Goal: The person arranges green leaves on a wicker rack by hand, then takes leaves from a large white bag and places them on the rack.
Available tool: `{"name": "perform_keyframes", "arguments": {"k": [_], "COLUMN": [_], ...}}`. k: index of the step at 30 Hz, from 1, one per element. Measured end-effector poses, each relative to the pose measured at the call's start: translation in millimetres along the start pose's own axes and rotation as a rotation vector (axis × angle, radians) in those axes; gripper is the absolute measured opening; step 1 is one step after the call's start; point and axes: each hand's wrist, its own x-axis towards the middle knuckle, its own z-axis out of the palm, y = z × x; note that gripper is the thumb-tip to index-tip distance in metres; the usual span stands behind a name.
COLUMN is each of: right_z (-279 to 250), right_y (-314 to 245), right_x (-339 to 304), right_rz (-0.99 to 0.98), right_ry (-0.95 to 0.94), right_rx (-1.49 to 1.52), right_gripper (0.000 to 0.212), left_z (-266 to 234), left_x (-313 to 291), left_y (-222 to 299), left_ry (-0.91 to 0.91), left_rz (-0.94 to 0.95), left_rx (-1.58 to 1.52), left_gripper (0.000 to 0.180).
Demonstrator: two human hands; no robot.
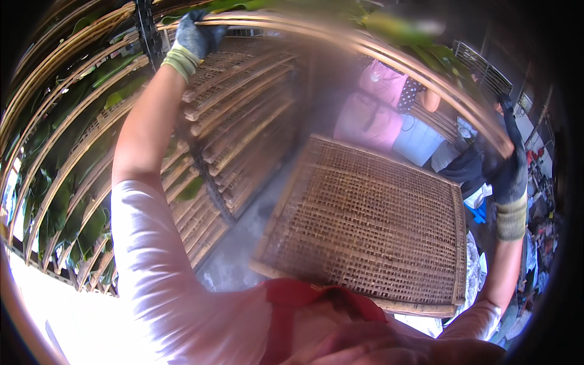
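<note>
Both my arms are raised, and my gloved hands hold a bamboo tray [426,76] by its rim, high up across the top of the view. My left hand [198,38], in a dark glove with a yellowish cuff, is closed round the rim's left end. At the right end my right hand [510,158], gloved alike, grips the same rim; some of its fingers are hidden. Green leaves [441,58] show blurred at the raised tray. Below, in front of me, lies a woven bamboo tray [377,225] with its lattice surface bare.
On the left, racks [79,140] carry several tiers of bamboo trays with large green leaves. Another person in pink clothing [371,109] is beyond the woven tray, near a pale blue container [418,139]. Cluttered items [535,243] line the far right.
</note>
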Motion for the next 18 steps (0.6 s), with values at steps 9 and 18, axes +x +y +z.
{"name": "perform_keyframes", "arguments": {"k": [9,18], "right_z": [55.6,205.7], "right_y": [-13.9,-106.7], "right_x": [138.8,217.2], "right_rz": [-0.037,0.546], "right_ry": [-0.268,-0.39], "right_rx": [0.728,1.426], "right_gripper": [0.046,0.034], "left_z": [-43.0,-21.4], "left_x": [2.8,-109.1], "left_y": [19.9,-9.0], "left_ry": [-0.02,-0.373], "left_rz": [-0.146,-0.194], "left_rx": [-0.401,0.087], "left_gripper": [0.051,0.049]}}
